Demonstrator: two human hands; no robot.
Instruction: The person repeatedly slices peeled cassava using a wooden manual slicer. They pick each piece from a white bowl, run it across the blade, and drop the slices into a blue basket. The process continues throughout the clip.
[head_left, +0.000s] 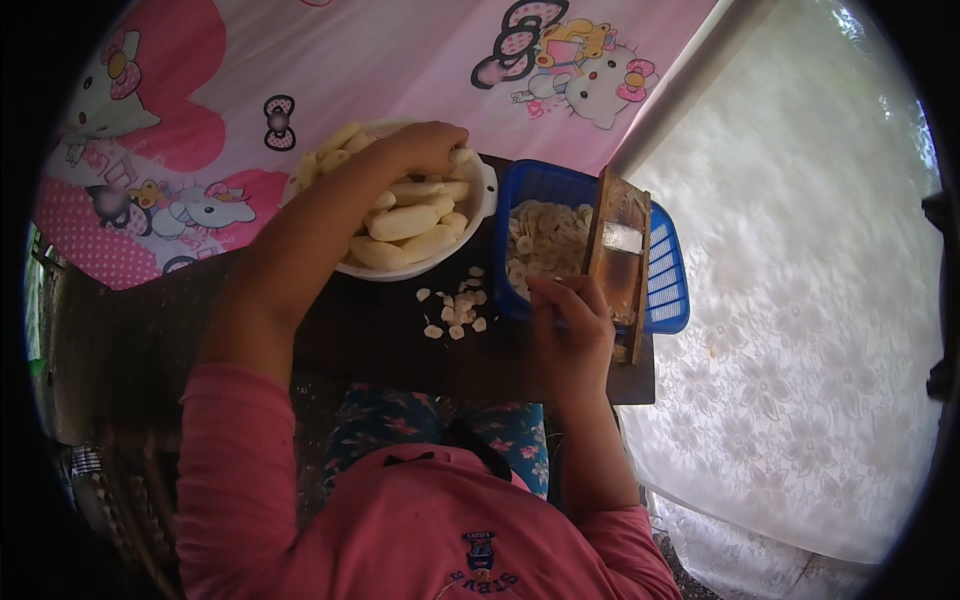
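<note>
My left hand (437, 146) reaches over the far side of a white plastic colander (487, 196) full of peeled bananas (403, 223), its fingers around the pale tip of one peeled banana (461, 155). My right hand (574, 307) is raised at the near end of a wooden slicer board (615, 270) with a metal blade. Its thumb and forefinger are close together; a tiny pale bit shows there, too small to name. The board lies across a blue plastic basket (517, 176) that holds many thin round banana slices (544, 232).
Several loose slices (459, 311) lie on the dark table (420, 360) between colander and basket. A pink cartoon-print cloth (360, 60) hangs beyond the table. White lace curtain (780, 322) hangs at the right, close to the table's edge.
</note>
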